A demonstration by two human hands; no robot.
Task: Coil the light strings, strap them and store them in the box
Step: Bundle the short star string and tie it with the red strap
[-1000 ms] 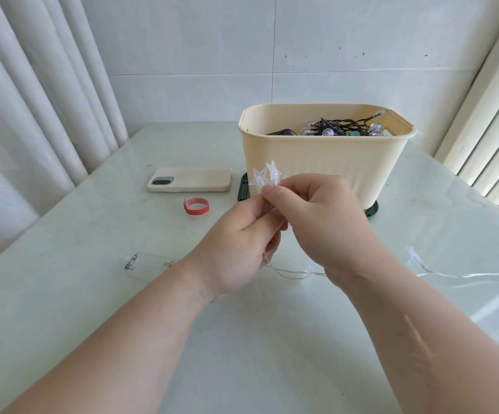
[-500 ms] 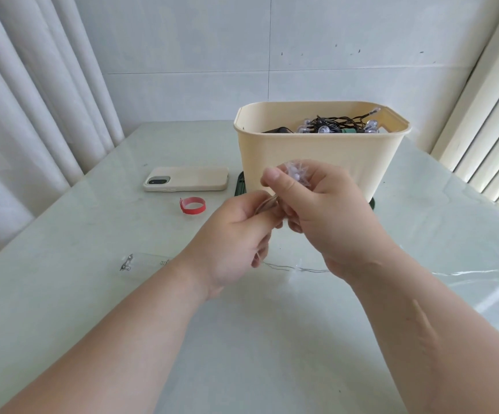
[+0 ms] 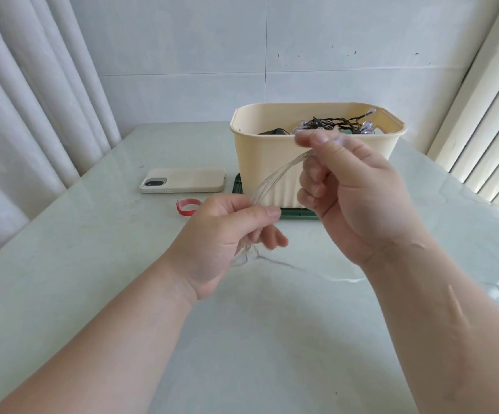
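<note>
Apart now, the hands were pressed together half a second ago. The right hand (image 3: 352,198) has risen to the rim of the box (image 3: 266,162), and the left hand (image 3: 227,234) has dropped lower and nearer. Between them the clear light string (image 3: 275,180) is stretched in several blurred strands. The left thumb and forefinger pinch its lower end, and the right thumb and fingers pinch its upper end, where a few clear bulbs show. A loose tail hangs under the left hand and trails across the table (image 3: 92,264) toward its right edge.

A dark string (image 3: 331,122) lies coiled in the box, which stands near the far edge on a green base (image 3: 296,213). Left of the box lies a cream phone (image 3: 185,180), with a red strap (image 3: 187,206) just in front of it.
</note>
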